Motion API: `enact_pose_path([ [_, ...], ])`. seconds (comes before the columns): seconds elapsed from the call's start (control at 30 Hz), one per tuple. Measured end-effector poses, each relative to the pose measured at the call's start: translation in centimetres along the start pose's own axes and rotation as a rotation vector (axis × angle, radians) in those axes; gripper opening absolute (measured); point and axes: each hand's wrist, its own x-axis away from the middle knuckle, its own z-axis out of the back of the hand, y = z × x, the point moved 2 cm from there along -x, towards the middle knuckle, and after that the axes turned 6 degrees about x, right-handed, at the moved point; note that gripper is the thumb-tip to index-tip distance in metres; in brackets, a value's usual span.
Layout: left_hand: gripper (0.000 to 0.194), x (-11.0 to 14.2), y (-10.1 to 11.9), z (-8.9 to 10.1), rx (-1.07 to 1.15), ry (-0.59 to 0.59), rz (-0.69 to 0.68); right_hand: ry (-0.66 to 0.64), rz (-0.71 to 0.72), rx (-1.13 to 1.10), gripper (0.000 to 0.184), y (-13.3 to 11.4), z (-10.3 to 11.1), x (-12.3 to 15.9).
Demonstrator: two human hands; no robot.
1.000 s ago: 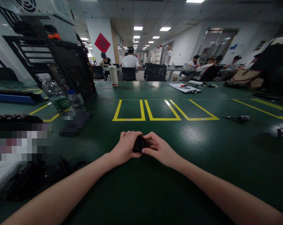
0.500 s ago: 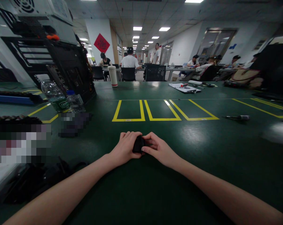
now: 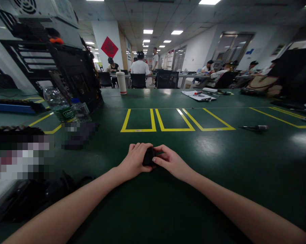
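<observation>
Head view: at a green table point(image 3: 153, 206), a seated worker's bare forearms converged from the lower corners upon a small black object point(image 3: 148, 158), which lay between the two hands on the near side of the yellow tape outlines point(image 3: 138, 130). The left hand point(image 3: 134, 158) was closed about the object's left side, its fingers over the far edge and its thumb along the near one. The right hand point(image 3: 174, 164) gripped the opposite side between thumb and forefinger, the other fingers curled behind; their exact contact could not be told. The object's details were too dark to read.

To the right, well apart from the hands, lay a slim-shafted tool point(image 3: 261, 128); farther back, a clipboard point(image 3: 198, 97) bore paper. A pale tumbler point(image 3: 121, 83) stood upright near the far edge. On the left, a clear bottle with a green label point(image 3: 58, 105) and a blue-capped bottle point(image 3: 80, 112) stood before a black-framed machine point(image 3: 82, 79). Beyond the table, a person in a white shirt point(image 3: 139, 67) sat facing away.
</observation>
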Motion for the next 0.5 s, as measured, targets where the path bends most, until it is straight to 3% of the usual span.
enact_pose_path([
  [0.17, 0.061, -0.1, -0.6, -0.7, -0.049, 0.057, -0.007, 0.000, 0.078, 0.039, 0.028, -0.1, -0.1, 0.2],
  [0.5, 0.053, 0.0, 0.4, 0.4, -0.003, -0.018, 0.012, 0.010, 0.037, -0.013, 0.025, 0.3, -0.2, 0.1],
])
